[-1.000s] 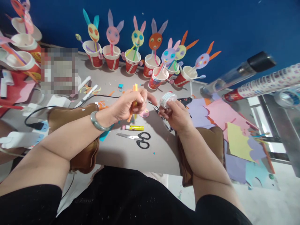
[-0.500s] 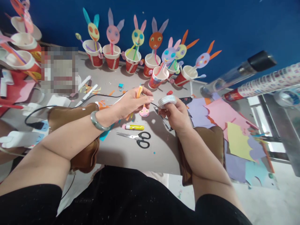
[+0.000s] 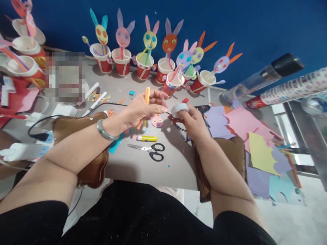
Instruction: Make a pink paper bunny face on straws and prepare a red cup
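Observation:
My left hand (image 3: pixel 145 110) is closed over the table, with an orange-yellow straw (image 3: pixel 147 95) upright between its fingers. Its thumb and forefinger pinch close together, and a clear bit of tape seems to be there, too faint to be sure. In my right hand (image 3: pixel 193 122) is a roll of tape (image 3: pixel 178 109), gripped by its ring and facing the left fingertips. Between and below the hands lies a small pink paper face (image 3: pixel 157 121). Nearer to me are a yellow glue stick (image 3: pixel 146 138) and black-handled scissors (image 3: pixel 156 151), blades slightly apart.
Several red paper cups (image 3: pixel 123 64) with paper rabbit heads line the blue wall. Brown cushions (image 3: pixel 93 170) lie under both forearms. Coloured paper sheets (image 3: pixel 263 154) spread at the right, beside a clear tube (image 3: pixel 260 80). A black cable (image 3: pixel 109 104) crosses the table behind my left wrist.
My left hand has turned, so more of the straw shows and it stands more upright. My right hand with the tape roll has shifted slightly left.

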A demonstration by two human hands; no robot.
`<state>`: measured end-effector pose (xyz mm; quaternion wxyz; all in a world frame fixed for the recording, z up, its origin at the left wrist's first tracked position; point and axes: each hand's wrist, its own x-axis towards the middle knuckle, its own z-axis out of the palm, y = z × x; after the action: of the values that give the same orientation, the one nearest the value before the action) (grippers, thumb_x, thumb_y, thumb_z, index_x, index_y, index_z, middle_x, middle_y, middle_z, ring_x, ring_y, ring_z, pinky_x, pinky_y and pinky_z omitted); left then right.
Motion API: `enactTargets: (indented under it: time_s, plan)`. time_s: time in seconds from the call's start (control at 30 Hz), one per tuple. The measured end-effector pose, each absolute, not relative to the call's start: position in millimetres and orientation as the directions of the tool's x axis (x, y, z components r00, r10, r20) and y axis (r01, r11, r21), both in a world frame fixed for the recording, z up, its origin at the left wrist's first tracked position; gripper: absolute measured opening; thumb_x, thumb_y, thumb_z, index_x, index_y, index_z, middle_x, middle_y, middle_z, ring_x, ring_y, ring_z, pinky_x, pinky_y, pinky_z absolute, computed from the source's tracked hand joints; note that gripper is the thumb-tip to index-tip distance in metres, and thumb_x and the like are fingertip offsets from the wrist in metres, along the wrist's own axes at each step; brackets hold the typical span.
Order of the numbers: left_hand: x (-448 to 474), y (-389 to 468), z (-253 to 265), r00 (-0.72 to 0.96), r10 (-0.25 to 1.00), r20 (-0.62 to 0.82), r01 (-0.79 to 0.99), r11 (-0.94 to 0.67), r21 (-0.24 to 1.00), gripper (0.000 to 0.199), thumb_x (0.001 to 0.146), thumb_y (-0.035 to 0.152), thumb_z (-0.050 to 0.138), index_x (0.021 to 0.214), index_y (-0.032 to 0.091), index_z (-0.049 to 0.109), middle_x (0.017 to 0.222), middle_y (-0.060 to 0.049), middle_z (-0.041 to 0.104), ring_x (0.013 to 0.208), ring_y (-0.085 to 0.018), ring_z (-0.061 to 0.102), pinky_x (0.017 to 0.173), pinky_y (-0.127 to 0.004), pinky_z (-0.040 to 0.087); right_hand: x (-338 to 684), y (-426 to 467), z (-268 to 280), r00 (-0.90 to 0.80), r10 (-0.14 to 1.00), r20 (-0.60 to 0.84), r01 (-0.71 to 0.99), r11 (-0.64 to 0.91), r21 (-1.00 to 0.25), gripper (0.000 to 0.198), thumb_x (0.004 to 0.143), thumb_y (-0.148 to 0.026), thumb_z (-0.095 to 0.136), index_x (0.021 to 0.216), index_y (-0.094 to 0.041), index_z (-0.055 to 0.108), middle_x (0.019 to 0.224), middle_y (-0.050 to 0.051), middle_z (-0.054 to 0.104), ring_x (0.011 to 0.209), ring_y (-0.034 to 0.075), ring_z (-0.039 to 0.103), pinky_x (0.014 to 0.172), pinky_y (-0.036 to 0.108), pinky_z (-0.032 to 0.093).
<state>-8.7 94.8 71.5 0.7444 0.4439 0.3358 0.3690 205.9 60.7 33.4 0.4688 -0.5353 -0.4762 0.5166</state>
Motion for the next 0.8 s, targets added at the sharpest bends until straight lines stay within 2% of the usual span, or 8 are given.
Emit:
enactTargets:
  time_s: [0.1,0.17,0.27,0.37,0.57,0.73,0.8]
  plan:
    - [-9,95,75,0.490,0.854,-0.176,-0.230,0.322,0.918,0.041,0.066,0.009,0.081,0.105,0.017,0.069,0.088,0.000,0.073,0.048,0.000,0.043,0.041,-0.018,0.024,205,60,28,-0.003,0.991,-0.135,0.002,-0.135,-0.991,0.029,0.076,-0.045,0.084,0.083,-0.022,0.069,0.081,0.001,0.070,0.074,0.018,0.069,0.070,0.034,0.063]
    - [-8,95,74,0.476,0.861,-0.177,-0.223,0.313,0.923,0.036,0.069,0.011,0.080,0.103,0.017,0.070,0.085,-0.001,0.075,0.045,0.001,0.039,0.041,-0.019,0.023,204,59,26,-0.027,0.986,-0.163,-0.033,-0.164,-0.986,0.030,0.072,-0.042,0.087,0.083,-0.022,0.067,0.080,0.000,0.071,0.076,0.018,0.070,0.072,0.035,0.064]
    - [-7,96,69,0.459,0.873,-0.168,-0.231,0.300,0.926,0.027,0.072,0.019,0.084,0.095,0.017,0.070,0.080,-0.001,0.075,0.041,0.002,0.032,0.040,-0.019,0.021,203,58,27,-0.082,0.971,-0.226,-0.101,-0.234,-0.967,0.039,0.066,-0.040,0.090,0.089,-0.024,0.062,0.083,-0.002,0.073,0.068,0.016,0.069,0.067,0.035,0.064]
    - [-7,96,65,0.443,0.885,-0.145,-0.255,0.279,0.926,0.026,0.070,0.023,0.088,0.086,0.017,0.068,0.077,0.000,0.075,0.040,0.002,0.032,0.040,-0.018,0.021,204,56,29,-0.167,0.953,-0.253,-0.092,-0.271,-0.958,0.047,0.066,-0.039,0.090,0.099,-0.025,0.061,0.087,-0.002,0.074,0.063,0.014,0.068,0.061,0.033,0.062]
    - [-6,91,71,0.477,0.870,-0.124,-0.282,0.286,0.916,0.033,0.072,0.028,0.089,0.079,0.017,0.059,0.073,0.000,0.074,0.038,0.001,0.032,0.039,-0.018,0.021,204,53,31,-0.363,0.903,-0.229,-0.011,-0.250,-0.968,0.035,0.070,-0.038,0.090,0.084,-0.020,0.063,0.076,-0.001,0.072,0.068,0.012,0.066,0.068,0.026,0.057]
    - [-4,84,75,0.506,0.857,-0.100,-0.243,0.253,0.936,0.035,0.075,0.034,0.089,0.079,0.018,0.057,0.068,0.002,0.070,0.039,0.000,0.035,0.040,-0.018,0.028,201,53,26,-0.455,0.876,-0.157,-0.011,-0.182,-0.983,0.041,0.072,-0.037,0.090,0.105,-0.025,0.068,0.095,0.001,0.075,0.087,0.018,0.071,0.081,0.032,0.059]
    - [-2,81,72,0.521,0.851,-0.066,-0.214,0.205,0.955,0.036,0.073,0.036,0.090,0.079,0.017,0.060,0.071,0.000,0.073,0.043,-0.002,0.044,0.043,-0.018,0.034,199,52,25,-0.474,0.874,-0.107,0.019,-0.111,-0.994,0.039,0.074,-0.036,0.089,0.106,-0.025,0.069,0.102,0.001,0.075,0.097,0.020,0.071,0.091,0.037,0.059]
